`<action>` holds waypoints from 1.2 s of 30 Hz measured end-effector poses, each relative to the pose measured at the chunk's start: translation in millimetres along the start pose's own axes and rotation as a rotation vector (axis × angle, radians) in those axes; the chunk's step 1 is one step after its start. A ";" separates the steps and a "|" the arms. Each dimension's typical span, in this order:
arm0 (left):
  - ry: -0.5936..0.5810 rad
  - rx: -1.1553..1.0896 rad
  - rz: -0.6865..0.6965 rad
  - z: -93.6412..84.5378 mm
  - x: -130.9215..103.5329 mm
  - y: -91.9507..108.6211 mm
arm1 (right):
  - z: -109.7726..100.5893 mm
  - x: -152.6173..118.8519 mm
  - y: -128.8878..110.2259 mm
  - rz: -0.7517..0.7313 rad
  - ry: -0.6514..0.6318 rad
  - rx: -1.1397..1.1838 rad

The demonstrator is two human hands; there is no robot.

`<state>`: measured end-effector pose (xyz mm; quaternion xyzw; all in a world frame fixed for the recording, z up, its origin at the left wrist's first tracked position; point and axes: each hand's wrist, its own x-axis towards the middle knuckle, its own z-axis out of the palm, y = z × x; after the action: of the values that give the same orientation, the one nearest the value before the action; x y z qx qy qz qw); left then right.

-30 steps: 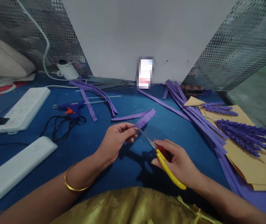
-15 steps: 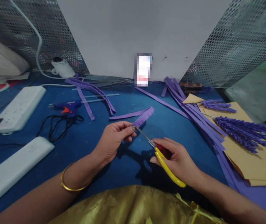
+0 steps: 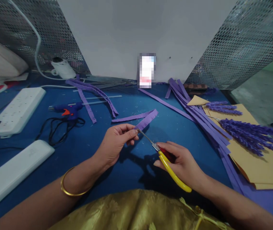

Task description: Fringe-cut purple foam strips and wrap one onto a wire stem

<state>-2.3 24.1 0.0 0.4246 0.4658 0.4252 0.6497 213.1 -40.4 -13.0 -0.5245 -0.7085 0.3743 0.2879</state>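
Observation:
My left hand [image 3: 119,140] pinches a purple paper strip [image 3: 148,118] between thumb and fingers. The strip's lower edge is cut into a fine fringe, and beyond the fingers it bends back to lie on the table. Scissors [image 3: 175,174] with yellow and red handles are gripped in my right hand [image 3: 181,159], their thin metal blades pointing up and left. The blade tips reach the strip right beside my left thumb. I cannot make out how far apart the blades are.
Left are a blue glue gun [image 3: 70,110], a power strip [image 3: 19,110] and a long white device [image 3: 19,172]. Purple strips [image 3: 198,119] and purple flower sprigs [image 3: 244,135] on tan paper [image 3: 270,172] lie right. A blurred phone [image 3: 146,70] stands against the back panel.
The whole view has shifted very slightly. Both hands keep nearly the same place, with the scissor tips still at the purple strip.

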 end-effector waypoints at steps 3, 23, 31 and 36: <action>0.002 0.000 -0.006 0.5 0.6 0.5 | 0.4 -0.3 -0.7 -0.002 0.003 0.003; 0.025 0.003 -0.032 1.9 -1.6 1.3 | 3.6 -0.1 1.5 0.025 -0.020 0.037; 0.026 -0.003 -0.050 1.7 -1.6 1.4 | 5.4 3.3 2.1 -0.027 -0.012 -0.011; 0.006 0.002 -0.051 -1.1 -0.9 1.5 | 8.7 4.2 7.3 0.016 -0.033 0.128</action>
<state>-3.8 23.9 1.4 0.4117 0.4788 0.4095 0.6585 208.8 -37.1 -23.8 -0.5045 -0.6835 0.4298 0.3059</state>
